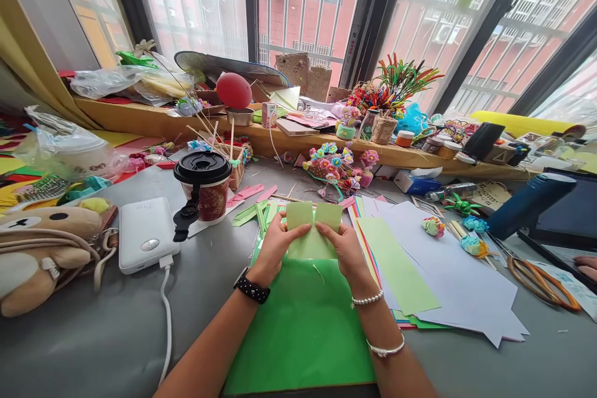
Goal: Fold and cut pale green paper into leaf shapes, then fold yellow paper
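At the near edge of the worktop (93, 342), a green sheet (298, 336) is lying flat under the wrists, with a small pale scrap resting on it. Above its far end, the left hand (275, 247) and the right hand (349, 250) are both gripping a pale green paper (311, 249), each closing a thumb over the front. The paper is showing two upper flaps with a narrow gap between them; whether they are joined behind the thumbs, I cannot tell.

The step in hand seems to be parting or folding the paper at that gap; the next move is probably calling for an even pinch on both sides, so that it does not crease or tear askew.

Toward the worktop's right edge, a pale green strip (398, 267) is lying across white sheets (459, 280), with orange-handled scissors (555, 292) resting beyond their right side. Toward the left edge, a white power bank (147, 230) is lying near a lidded cup (212, 196). Farther in, cut green strips (249, 216) are lying loose, and by the far edge a cluster of handmade flowers (331, 165) is standing below the windowsill (298, 144).
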The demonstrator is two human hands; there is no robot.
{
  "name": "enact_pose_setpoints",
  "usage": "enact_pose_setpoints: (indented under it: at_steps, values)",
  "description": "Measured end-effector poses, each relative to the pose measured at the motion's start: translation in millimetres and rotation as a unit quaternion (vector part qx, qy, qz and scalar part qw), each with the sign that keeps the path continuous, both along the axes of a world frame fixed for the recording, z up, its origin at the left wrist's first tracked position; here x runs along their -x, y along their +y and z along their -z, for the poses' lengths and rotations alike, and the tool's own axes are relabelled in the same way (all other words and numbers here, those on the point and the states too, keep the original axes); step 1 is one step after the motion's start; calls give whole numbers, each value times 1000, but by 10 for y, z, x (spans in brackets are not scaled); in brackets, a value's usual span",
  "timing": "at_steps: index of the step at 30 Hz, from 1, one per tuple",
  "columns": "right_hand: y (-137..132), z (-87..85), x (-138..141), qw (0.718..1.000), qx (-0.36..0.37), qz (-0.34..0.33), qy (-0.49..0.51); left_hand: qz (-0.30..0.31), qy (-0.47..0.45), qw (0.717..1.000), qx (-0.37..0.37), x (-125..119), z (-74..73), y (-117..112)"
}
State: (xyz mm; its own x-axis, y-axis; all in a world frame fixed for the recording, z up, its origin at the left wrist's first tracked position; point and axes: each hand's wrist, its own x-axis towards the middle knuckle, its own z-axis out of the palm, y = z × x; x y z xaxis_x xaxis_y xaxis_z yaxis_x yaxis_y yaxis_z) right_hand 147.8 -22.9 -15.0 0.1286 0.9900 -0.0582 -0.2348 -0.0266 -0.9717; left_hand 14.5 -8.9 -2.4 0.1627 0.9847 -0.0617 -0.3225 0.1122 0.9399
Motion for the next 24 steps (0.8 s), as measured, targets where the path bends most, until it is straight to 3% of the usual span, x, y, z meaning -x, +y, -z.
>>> enact_pose_setpoints:
  at_steps: [12,24]
  values:
    - [-40,-53,-26,995,-49,26,-80,11,35,999,-27,40,11,19]
    - [-37,-44,18,999,-30,-3,29,13,-20,1000,15,16,1,5]
